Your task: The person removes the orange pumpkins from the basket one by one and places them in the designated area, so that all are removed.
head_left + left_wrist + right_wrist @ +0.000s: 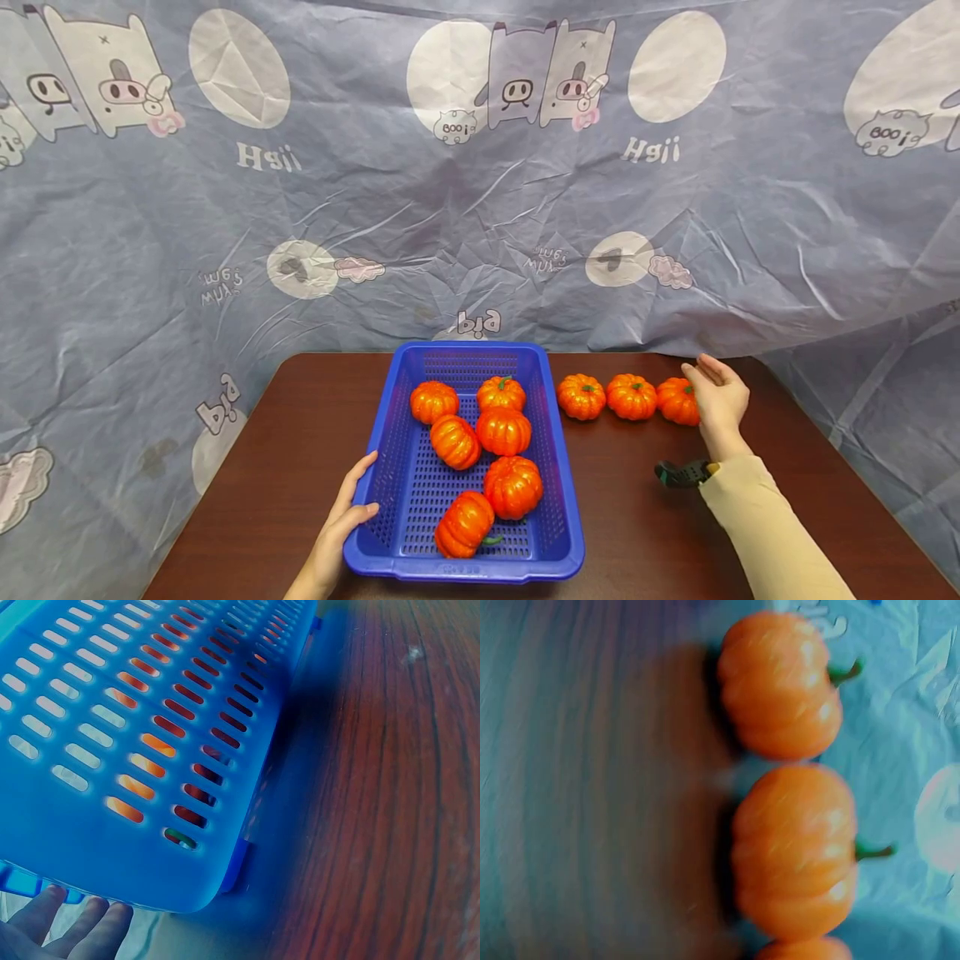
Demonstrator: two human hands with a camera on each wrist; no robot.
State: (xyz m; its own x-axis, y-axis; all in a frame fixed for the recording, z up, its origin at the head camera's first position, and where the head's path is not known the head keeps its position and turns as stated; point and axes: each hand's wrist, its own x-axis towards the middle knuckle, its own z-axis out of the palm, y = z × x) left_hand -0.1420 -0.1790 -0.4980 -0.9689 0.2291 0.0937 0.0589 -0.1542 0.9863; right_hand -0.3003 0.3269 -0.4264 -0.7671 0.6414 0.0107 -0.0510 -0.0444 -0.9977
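Observation:
A blue plastic basket [558,467] with slotted walls stands on the table and holds several small orange pumpkins [513,487]. My left hand [333,525] touches the basket's left rim, its fingers fairly straight. In the left wrist view, fingertips [97,919] rest at the basket's edge. To the right of the basket, three more pumpkins [632,397] sit in a row. My right hand [722,400] is at the rightmost pumpkin [677,402], partly covering it, with loosely bent fingers and nothing visibly held. The right wrist view shows row pumpkins [795,851] with green stems, but no fingers.
The dark brown wooden table [630,533] carries everything. Behind it hangs a grey-blue cloth [465,233] with cartoon prints, meeting the table's back edge. A small dark device [681,474] is at my right wrist, beside the cream sleeve [768,529].

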